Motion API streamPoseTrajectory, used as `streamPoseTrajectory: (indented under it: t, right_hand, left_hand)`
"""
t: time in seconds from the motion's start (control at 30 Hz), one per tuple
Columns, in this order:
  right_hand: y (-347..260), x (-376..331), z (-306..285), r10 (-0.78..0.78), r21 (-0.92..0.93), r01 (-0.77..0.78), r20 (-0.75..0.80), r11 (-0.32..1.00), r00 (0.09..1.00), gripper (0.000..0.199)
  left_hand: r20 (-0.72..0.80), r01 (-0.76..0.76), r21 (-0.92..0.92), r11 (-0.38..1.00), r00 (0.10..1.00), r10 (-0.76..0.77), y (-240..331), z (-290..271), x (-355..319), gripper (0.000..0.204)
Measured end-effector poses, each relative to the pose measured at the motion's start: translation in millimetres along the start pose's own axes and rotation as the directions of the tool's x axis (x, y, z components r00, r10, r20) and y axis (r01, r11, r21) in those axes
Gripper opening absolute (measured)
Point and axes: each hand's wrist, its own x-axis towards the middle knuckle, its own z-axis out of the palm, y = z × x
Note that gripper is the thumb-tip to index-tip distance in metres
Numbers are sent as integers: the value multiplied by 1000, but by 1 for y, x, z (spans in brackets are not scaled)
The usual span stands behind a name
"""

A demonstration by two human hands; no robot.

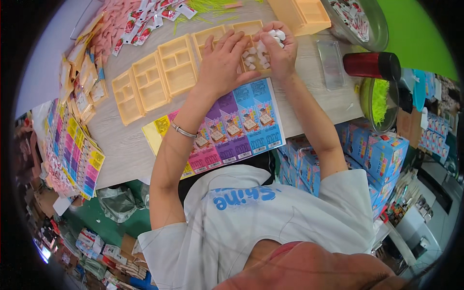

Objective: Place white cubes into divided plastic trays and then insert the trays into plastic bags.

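Observation:
My right hand (282, 54) is curled around several small white pieces (277, 35), soft-looking and rounded, held over a pale orange compartment tray. More white chunks (249, 58) lie in that tray, between my two hands. My left hand (221, 62) rests with its fingers spread across the trays just left of the chunks, its thumb along the near rim. Further left in the same row stand more shallow divided trays (177, 63), with nothing visible in their compartments. Parts of the trays under both hands are hidden.
A colourful printed sheet (232, 128) lies before me. Strawberry-marked sachets (140, 28), pink strips (107, 36) and green shreds (217, 8) sit at the back. Filled packets (83, 72) are left; a dark red flask (371, 65), clear lid (331, 65) and bowls (380, 104) right.

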Motion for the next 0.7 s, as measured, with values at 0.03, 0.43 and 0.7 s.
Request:
streamPoseTrajectory:
  t: [0.03, 0.43, 0.7]
  right_hand:
    - [-1, 0, 1, 3, -11, -3, 3, 1000, 1000, 9]
    - [-25, -1, -2, 229, 164, -213, -86, 963, 970, 12]
    - [-58, -20, -31, 593, 242, -573, -11, 783, 805, 23]
  left_hand:
    - [-5, 1, -3, 1000, 1000, -1, 0, 1, -1, 87]
    - [161, -19, 191, 981, 987, -13, 41, -10, -23, 86]
    - [162, -66, 108, 992, 986, 48, 47, -3, -28, 80]
